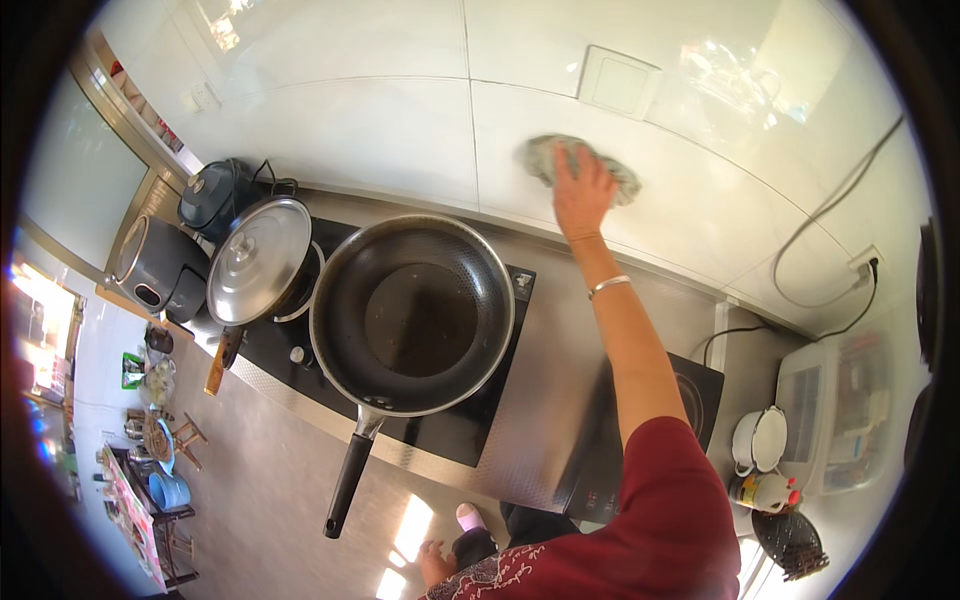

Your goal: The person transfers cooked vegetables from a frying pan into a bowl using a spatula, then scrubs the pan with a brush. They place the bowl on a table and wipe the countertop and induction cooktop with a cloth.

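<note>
My right hand [582,196] presses a crumpled greyish cloth [546,159] against the white tiled wall [525,120], below a blank switch plate [617,82]. The cloth is slightly blurred, and the fingers are spread over it. A silver bangle circles that wrist. Low in the view, my left hand [436,562] hangs beside my body, with no object visible in it and its fingers loosely apart. Before me, a large dark frying pan [420,322] sits on the black glass gas hob [491,420], its handle towards me.
Left of the pan stands a lidded pot [259,262], near an air fryer [161,266] and a dark rice cooker [214,199]. An induction cooker [600,465] lies under my right arm. Farther right are an enamel pot [759,439], a bottle [765,491] and a plastic bin [847,412]. Cables [795,300] hang nearby.
</note>
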`<state>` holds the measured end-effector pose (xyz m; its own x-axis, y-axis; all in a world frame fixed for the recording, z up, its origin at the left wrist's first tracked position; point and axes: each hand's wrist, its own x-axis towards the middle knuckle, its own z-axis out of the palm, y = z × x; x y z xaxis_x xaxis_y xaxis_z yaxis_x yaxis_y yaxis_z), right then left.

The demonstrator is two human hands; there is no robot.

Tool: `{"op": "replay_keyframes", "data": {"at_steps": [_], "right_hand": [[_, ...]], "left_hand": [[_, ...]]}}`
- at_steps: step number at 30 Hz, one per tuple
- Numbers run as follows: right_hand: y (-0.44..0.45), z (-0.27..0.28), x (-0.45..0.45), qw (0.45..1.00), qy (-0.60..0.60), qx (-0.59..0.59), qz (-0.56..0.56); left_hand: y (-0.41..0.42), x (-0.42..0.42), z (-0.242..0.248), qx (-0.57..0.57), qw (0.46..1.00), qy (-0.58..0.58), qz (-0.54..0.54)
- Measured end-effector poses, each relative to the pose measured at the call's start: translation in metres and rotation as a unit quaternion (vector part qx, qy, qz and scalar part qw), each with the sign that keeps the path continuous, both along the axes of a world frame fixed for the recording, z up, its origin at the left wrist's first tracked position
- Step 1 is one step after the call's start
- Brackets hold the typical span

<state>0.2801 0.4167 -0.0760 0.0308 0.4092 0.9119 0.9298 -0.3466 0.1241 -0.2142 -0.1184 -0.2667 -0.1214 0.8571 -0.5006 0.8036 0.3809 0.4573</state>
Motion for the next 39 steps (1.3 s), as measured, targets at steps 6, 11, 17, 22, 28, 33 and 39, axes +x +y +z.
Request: {"op": "replay_keyframes", "data": {"at_steps": [6, 11, 17, 22, 28, 33, 39], "right_hand": [[0.061, -0.039, -0.064, 0.943, -0.152, -0.191, 0.227], [0.045, -0.092, -0.059, 0.898, -0.112, -0.297, 0.306], [-0.047, -0.068, 0.053, 0.892, -0.117, -0.396, 0.184], [-0.140, 0.016, 0.132, 0.979, 0.007, -0.204, -0.011], [-0.099, 0.154, 0.084, 0.980, 0.129, 0.116, 0.098], [-0.018, 0.218, 0.016, 0.985, -0.143, -0.026, 0.088], [-0.052, 0.226, 0.052, 0.980, -0.122, -0.068, 0.140]], "left_hand": [[-0.008, -0.026, -0.044, -0.028, 0.999, 0.013, -0.008], [0.032, -0.005, -0.052, -0.038, 0.999, -0.002, -0.008], [0.075, 0.004, -0.058, -0.043, 0.998, -0.011, -0.050], [0.090, 0.003, -0.052, -0.033, 0.996, -0.021, -0.076], [0.090, -0.011, -0.046, -0.024, 0.996, -0.030, -0.085], [0.081, -0.017, -0.043, -0.020, 0.995, -0.032, -0.088], [0.077, -0.025, -0.036, -0.012, 0.996, -0.034, -0.083]]}}
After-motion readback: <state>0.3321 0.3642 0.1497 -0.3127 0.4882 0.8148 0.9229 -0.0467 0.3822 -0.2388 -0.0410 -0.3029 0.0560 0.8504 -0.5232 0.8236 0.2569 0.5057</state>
